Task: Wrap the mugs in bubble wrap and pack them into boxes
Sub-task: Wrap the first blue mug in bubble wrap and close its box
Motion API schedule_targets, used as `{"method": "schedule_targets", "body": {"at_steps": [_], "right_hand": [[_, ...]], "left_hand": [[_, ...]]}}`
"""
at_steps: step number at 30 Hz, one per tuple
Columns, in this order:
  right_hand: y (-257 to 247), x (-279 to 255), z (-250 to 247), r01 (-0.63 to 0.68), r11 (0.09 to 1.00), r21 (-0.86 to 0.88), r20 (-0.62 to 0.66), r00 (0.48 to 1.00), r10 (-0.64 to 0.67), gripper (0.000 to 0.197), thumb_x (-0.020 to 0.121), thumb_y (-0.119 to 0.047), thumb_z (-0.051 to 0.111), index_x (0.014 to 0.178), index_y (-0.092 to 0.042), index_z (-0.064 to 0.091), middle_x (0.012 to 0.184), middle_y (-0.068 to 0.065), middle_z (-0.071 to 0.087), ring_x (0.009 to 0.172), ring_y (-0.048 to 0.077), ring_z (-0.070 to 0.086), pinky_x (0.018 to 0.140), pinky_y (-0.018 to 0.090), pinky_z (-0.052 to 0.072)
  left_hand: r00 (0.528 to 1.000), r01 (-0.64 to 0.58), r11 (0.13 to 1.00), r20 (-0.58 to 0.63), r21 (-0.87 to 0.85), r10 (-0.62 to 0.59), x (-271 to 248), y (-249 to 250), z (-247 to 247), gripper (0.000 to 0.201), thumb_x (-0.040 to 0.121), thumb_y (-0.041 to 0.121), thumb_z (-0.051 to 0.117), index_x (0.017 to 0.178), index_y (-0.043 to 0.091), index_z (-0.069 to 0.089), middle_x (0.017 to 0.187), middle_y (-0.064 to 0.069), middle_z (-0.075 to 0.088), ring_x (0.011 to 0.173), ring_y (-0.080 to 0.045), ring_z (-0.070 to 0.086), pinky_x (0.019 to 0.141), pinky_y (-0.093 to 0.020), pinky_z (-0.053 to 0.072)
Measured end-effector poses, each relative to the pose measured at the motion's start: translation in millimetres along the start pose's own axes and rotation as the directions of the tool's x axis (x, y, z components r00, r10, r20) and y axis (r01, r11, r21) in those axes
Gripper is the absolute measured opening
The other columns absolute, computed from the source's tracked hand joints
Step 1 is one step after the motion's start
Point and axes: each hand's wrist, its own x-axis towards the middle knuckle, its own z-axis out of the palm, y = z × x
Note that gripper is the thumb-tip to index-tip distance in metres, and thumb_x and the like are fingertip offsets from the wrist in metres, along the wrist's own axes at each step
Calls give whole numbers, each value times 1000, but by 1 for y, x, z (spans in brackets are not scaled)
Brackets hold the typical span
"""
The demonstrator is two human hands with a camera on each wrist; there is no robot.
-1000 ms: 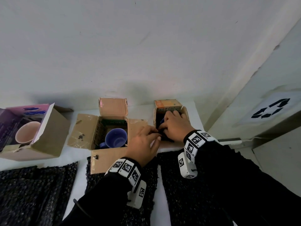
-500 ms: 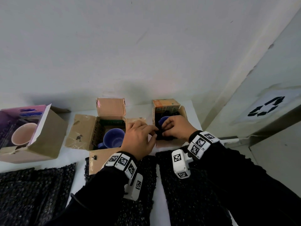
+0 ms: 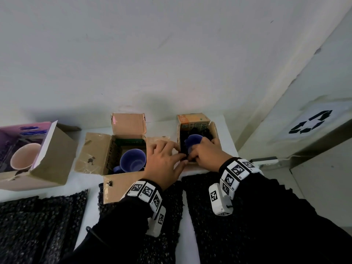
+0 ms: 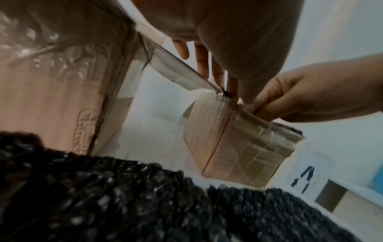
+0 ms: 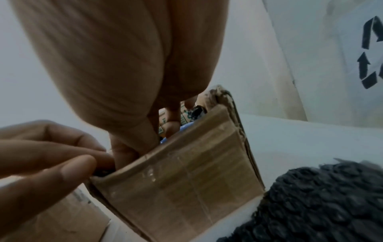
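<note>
Head view: 1 blue mug in black bubble wrap [image 3: 194, 142] sits inside the small right-hand cardboard box [image 3: 216, 133], left hand [image 3: 163, 161] and right hand [image 3: 206, 156] both pinching its wrap; the bare blue mug [image 3: 133, 161] and pink mug [image 3: 23, 159], I'd say, remain to be wrapped.

A packing corner: white table [image 3: 91, 187], cardboard boxes [image 3: 106, 151], recycling sign [image 3: 310, 122].

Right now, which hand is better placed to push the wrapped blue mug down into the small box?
Probably the right hand: its fingers already reach inside the small box around the blue mug. The left hand only pinches black bubble wrap at the box's near corner.
</note>
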Motion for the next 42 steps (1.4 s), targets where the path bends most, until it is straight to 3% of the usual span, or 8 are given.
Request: {"method": "schedule_targets", "body": {"at_steps": [7,11,16,27,30,33,38,42], "right_hand": [[10,0,-4,107,959,263,-289,957,-27,25,87,-8,56,102,-25,66,100,-3,68,95,18,60,84,36,47],[10,10,-4,182,976,-118,-242,948,-206,37,89,-12,56,113,-37,67,125,-16,58,104,18,41,85,37,35],[4,13,-11,253,911,-325,-171,932,-320,30,95,-28,51,121,-37,63,135,-18,47,123,20,26,90,35,16],[2,14,-13,250,891,-380,-111,943,-312,32,95,-20,45,125,-27,54,136,-11,47,132,18,31,100,43,21],[3,16,-17,294,928,-228,-159,929,-334,36,86,-9,51,120,-22,47,118,-5,59,112,18,53,102,39,28],[1,26,-20,283,958,-36,-205,937,-284,39,81,-2,58,115,-17,49,119,1,54,85,26,61,79,39,47],[10,41,-23,219,927,-303,-143,952,-272,44,85,-15,57,128,-24,55,134,-6,51,125,17,43,99,36,32],[9,42,-19,180,889,-421,-101,965,-243,43,87,-22,53,130,-27,52,135,-12,51,131,17,33,99,40,26]], "left_hand": [[994,-101,983,-28,154,106,-7,10,1,27,88,42,50,96,29,72,107,14,66,107,-22,50,89,-42,30],[987,-162,962,21,221,161,-8,12,2,16,80,33,63,94,26,69,102,13,66,109,-21,49,92,-43,28],[979,-158,969,159,191,129,-6,13,-2,52,64,23,70,115,24,58,96,10,67,99,-22,54,92,-44,26],[955,-136,967,288,217,70,-2,23,1,40,78,20,34,105,19,64,117,-2,56,125,-30,38,108,-49,17],[957,-147,971,274,189,92,-2,20,4,36,76,18,42,104,20,64,113,-2,61,126,-30,40,112,-54,20],[961,-131,977,262,169,83,-1,21,2,40,70,17,45,106,20,63,110,0,64,122,-29,47,110,-55,19],[952,-101,975,305,197,37,0,25,-4,37,72,16,53,106,20,66,111,0,64,124,-30,48,109,-59,19],[930,-50,969,364,244,-44,8,33,-11,32,84,18,55,116,19,62,127,-3,55,139,-33,27,110,-58,-8]]}}
